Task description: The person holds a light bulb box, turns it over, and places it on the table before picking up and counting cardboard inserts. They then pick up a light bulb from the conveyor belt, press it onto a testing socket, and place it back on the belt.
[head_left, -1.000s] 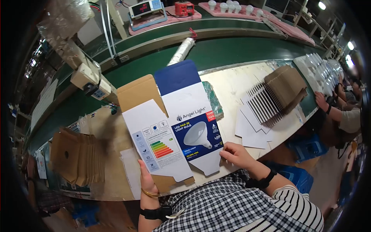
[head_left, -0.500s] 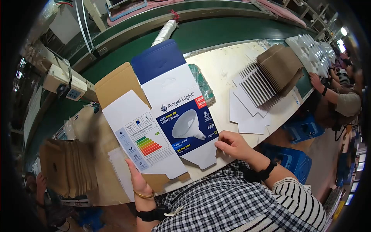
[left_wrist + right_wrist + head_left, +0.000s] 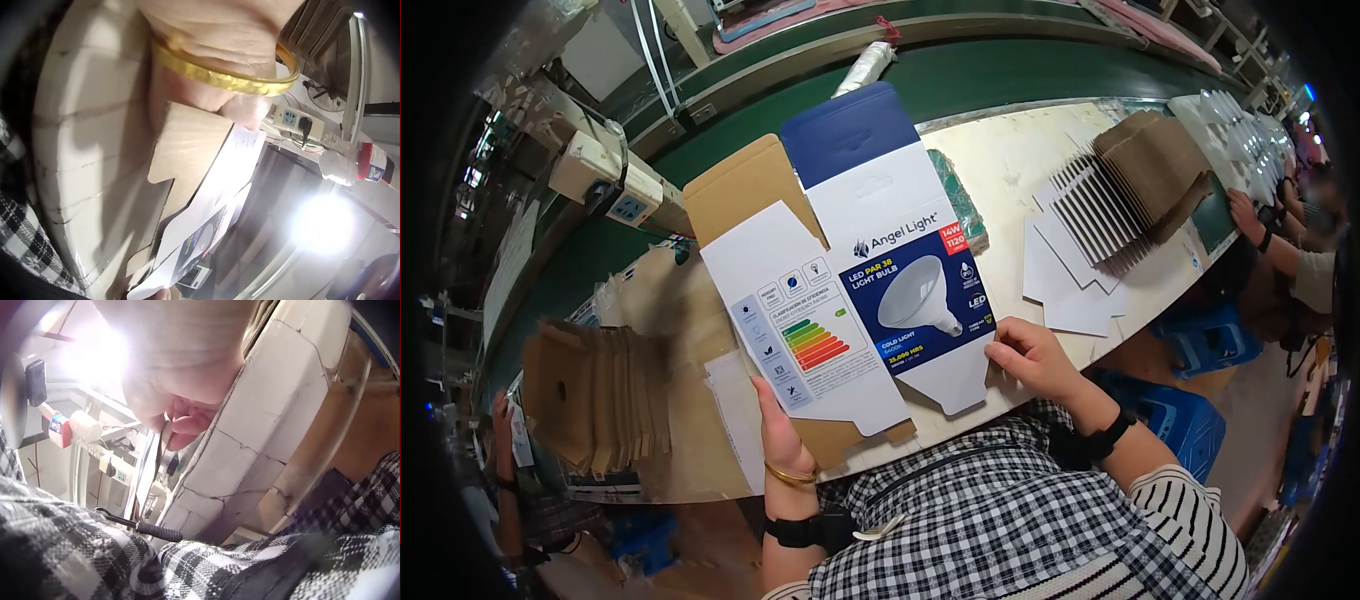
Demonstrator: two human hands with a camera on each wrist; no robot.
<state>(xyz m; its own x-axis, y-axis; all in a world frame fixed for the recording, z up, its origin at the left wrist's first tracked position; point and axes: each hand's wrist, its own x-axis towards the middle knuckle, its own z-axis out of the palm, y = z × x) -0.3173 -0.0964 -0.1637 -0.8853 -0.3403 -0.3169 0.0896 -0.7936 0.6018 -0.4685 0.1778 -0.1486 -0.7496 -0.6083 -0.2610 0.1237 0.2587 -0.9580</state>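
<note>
A flattened light-bulb carton [image 3: 915, 300], printed "Angel Light" with a bulb picture and coloured efficiency bars, is tilted in front of the person, its blue and brown top flaps pointing away. My left hand [image 3: 787, 440] holds its lower left edge, thumb along the front and fingers hidden behind. At the lower right edge, my right hand [image 3: 1037, 358] pinches the card between thumb and curled fingers. The left wrist view shows the carton's brown inner side [image 3: 187, 140] against the palm. In the right wrist view the carton's edge [image 3: 149, 469] meets the fingers.
Fanned brown-and-white cartons [image 3: 1125, 195] lie at the right, with white flat cartons [image 3: 1065, 280] beside them. Upright brown cardboard pieces [image 3: 595, 400] stand at the left. A green pad [image 3: 960, 205] lies behind the carton. Another person's hand [image 3: 1248, 215] is at the far right.
The head view has shifted and tilted downward, so the scene sits differently in frame. Both hands keep the same hold on the carton.
</note>
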